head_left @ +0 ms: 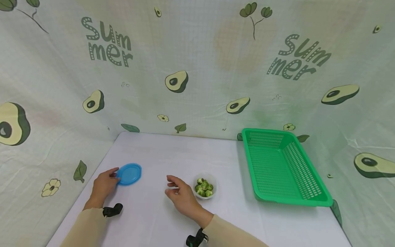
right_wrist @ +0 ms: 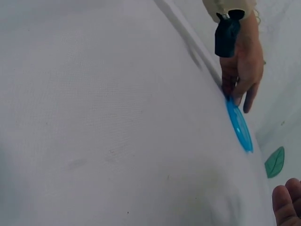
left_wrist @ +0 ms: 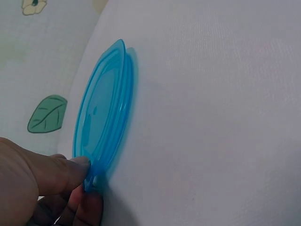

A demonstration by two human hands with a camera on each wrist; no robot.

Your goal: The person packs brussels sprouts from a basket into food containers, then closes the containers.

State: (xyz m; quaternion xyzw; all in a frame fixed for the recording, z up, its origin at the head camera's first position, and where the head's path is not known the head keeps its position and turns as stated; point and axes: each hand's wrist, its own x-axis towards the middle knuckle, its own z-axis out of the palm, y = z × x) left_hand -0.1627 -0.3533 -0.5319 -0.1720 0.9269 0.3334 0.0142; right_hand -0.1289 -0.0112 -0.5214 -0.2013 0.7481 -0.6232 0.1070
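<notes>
At the left of the table, my left hand (head_left: 105, 185) pinches the edge of a round blue plastic lid (head_left: 129, 174). In the left wrist view the thumb (left_wrist: 70, 174) lies over the rim of the lid (left_wrist: 101, 108), with fingers beneath it. My right hand (head_left: 184, 198) is held over the middle of the table, its fingers loosely bent with nothing between them. Just right of that hand stands a small clear bowl (head_left: 215, 187) with several green Brussels sprouts (head_left: 203, 187) in it. Only fingertips (right_wrist: 283, 202) of the right hand show in its wrist view.
A large green plastic basket (head_left: 271, 168) with slotted walls stands at the table's right side. The table has a white cover (head_left: 160, 151). Behind and beside it hangs a curtain (head_left: 203, 51) printed with avocados and leaves.
</notes>
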